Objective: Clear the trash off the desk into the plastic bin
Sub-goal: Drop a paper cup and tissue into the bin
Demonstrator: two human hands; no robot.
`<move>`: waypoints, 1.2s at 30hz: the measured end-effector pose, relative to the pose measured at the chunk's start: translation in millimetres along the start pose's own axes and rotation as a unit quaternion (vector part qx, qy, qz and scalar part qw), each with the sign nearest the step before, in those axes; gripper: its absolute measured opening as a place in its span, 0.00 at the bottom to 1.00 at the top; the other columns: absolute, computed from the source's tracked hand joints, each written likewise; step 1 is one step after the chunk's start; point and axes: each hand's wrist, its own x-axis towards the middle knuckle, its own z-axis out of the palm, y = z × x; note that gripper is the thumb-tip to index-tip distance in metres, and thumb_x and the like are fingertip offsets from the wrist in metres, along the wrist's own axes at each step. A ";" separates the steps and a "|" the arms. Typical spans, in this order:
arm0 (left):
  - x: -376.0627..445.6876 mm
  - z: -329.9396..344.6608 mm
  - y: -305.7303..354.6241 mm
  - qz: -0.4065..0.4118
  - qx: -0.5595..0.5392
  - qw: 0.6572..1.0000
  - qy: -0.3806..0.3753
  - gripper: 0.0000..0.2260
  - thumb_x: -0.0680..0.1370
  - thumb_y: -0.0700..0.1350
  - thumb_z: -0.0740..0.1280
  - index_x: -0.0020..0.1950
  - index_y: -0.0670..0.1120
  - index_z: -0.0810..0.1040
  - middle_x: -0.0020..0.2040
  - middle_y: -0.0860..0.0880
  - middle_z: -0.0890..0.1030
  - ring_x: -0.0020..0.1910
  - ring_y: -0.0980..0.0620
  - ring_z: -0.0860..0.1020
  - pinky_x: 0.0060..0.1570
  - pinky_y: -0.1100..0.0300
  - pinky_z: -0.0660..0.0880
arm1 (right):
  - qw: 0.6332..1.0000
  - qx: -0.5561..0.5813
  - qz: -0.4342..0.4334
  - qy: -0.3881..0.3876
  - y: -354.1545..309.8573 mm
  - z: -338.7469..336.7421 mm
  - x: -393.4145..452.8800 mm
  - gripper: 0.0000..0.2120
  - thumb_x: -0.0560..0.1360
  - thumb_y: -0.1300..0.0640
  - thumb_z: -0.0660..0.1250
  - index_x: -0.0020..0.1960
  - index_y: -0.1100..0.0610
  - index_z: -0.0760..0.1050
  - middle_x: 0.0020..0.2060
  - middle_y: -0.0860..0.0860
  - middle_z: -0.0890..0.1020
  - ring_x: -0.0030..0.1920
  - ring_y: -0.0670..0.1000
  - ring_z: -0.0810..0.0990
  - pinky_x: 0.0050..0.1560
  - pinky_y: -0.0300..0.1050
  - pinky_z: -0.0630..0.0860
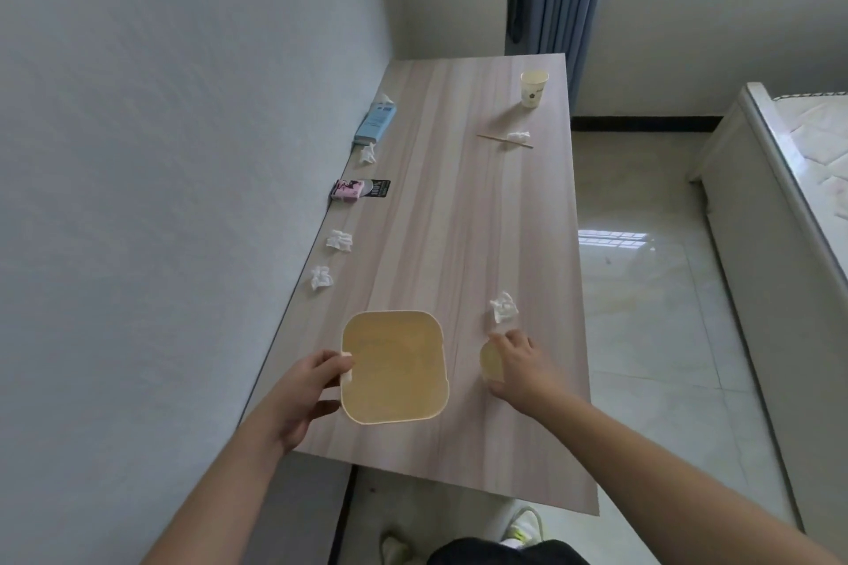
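A cream plastic bin (393,366) stands on the near part of the wooden desk (449,216). My left hand (306,395) grips its left rim. My right hand (516,365) is closed around a paper cup (490,362) lying to the right of the bin. A crumpled tissue (504,306) lies just beyond that hand. Two more tissue balls (339,240) (320,277) sit near the wall edge, another tissue (367,153) by the blue pack. At the far end a tissue (518,136) rests on a wooden stick (504,140), near an upright paper cup (533,88).
A blue tissue pack (375,122) and a pink and black carton (360,189) lie along the wall side of the desk. A white wall is on the left. Tiled floor and a bed (789,179) are to the right, curtains beyond the desk.
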 end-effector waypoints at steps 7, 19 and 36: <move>-7.4 21.8 1.1 0.024 -0.003 1.000 -0.002 0.16 0.77 0.44 0.68 0.57 0.34 0.73 0.47 0.40 0.78 0.47 0.43 0.76 0.47 0.46 0.73 | 0.986 0.148 -0.006 0.080 1.9 -63.0 -25.3 0.38 0.68 0.41 0.72 0.73 0.47 0.61 0.67 0.50 0.67 0.64 0.55 0.70 0.60 0.48 0.70; -5.2 11.1 2.2 0.071 0.047 0.994 -0.065 0.13 0.75 0.47 0.70 0.52 0.39 0.75 0.45 0.44 0.77 0.42 0.49 0.76 0.39 0.56 0.74 | 0.973 0.157 -0.134 0.107 -83.8 -68.8 -94.7 0.35 0.69 0.39 0.70 0.70 0.38 0.55 0.66 0.39 0.59 0.59 0.45 0.66 0.58 0.43 0.71; -13.2 4.6 -17.1 0.143 0.080 0.976 -0.143 0.19 0.69 0.55 0.71 0.50 0.43 0.75 0.42 0.48 0.78 0.31 0.61 0.76 0.30 0.66 0.73 | 0.993 -0.026 -0.035 0.110 -131.6 -9.6 -124.9 0.31 0.68 0.33 0.65 0.67 0.44 0.65 0.66 0.47 0.68 0.67 0.53 0.63 0.68 0.54 0.59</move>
